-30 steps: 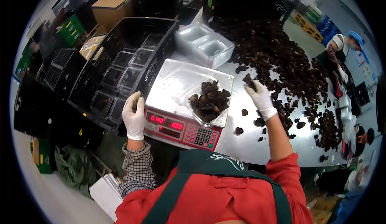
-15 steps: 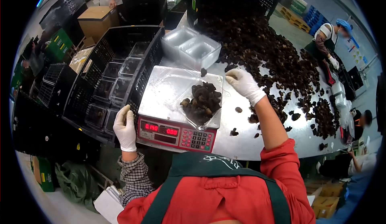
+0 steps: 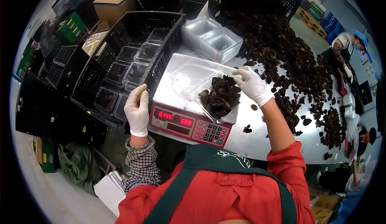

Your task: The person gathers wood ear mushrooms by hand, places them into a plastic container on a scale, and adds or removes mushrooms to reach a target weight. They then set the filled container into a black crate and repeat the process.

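A clear plastic container holding dark, frilly wood ear mushrooms sits on a digital scale, whose red display reads 0.155. My right hand, in a white glove, has its fingers curled at the container's far right edge, by a faint clear plastic rim. My left hand, also gloved, is held up left of the scale with its fingers bent together. Whatever may be between those fingers is too hidden to name.
To the left stands a black crate with several filled clear boxes. Empty clear trays are stacked behind the scale. A large heap of mushrooms covers the metal table. A co-worker in a blue cap is at the right.
The display has gone from 0.150 to 0.155. My right hand has come in to the container's edge, and a small dark piece beyond the container no longer shows. The view has shifted.
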Tool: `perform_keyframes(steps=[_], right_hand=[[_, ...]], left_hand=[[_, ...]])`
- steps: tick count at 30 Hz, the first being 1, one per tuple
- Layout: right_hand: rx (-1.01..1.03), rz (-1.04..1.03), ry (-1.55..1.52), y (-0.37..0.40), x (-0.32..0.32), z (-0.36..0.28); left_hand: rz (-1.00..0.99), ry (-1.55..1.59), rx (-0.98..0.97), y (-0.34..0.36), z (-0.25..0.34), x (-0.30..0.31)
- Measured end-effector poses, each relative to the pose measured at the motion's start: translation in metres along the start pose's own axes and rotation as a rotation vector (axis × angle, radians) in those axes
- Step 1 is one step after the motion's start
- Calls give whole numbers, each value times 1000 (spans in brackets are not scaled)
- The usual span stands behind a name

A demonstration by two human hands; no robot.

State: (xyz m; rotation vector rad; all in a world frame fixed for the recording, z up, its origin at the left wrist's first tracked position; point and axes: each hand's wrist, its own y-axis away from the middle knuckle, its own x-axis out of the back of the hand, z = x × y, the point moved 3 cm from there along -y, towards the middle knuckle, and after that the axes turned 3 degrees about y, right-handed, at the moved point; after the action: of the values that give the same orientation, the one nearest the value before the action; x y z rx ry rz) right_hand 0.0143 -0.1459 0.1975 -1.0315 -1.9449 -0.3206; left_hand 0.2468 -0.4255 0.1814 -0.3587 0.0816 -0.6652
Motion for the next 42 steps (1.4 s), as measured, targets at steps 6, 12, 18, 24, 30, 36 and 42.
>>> perform_keyframes(steps=[6, 12, 18, 24, 30, 36, 42], right_hand=[[241, 141, 227, -6, -19, 7], [-43, 151, 188, -3, 45, 35], [262, 11, 250, -9, 17, 22], [326, -2, 348, -28, -24, 7], [32, 89, -110, 12, 57, 23], [-669, 27, 120, 190, 142, 96], [-881, 5, 492, 322, 129, 123]], left_hand=[[-20, -20, 34, 5, -9, -1], [-27, 2, 73, 2, -18, -1], [-64, 18, 83, -4, -18, -22], [-110, 12, 43, -5, -10, -36], [-154, 12, 99, -7, -19, -32], [-280, 46, 41, -18, -8, -62], [-382, 60, -15, -28, 0, -88]])
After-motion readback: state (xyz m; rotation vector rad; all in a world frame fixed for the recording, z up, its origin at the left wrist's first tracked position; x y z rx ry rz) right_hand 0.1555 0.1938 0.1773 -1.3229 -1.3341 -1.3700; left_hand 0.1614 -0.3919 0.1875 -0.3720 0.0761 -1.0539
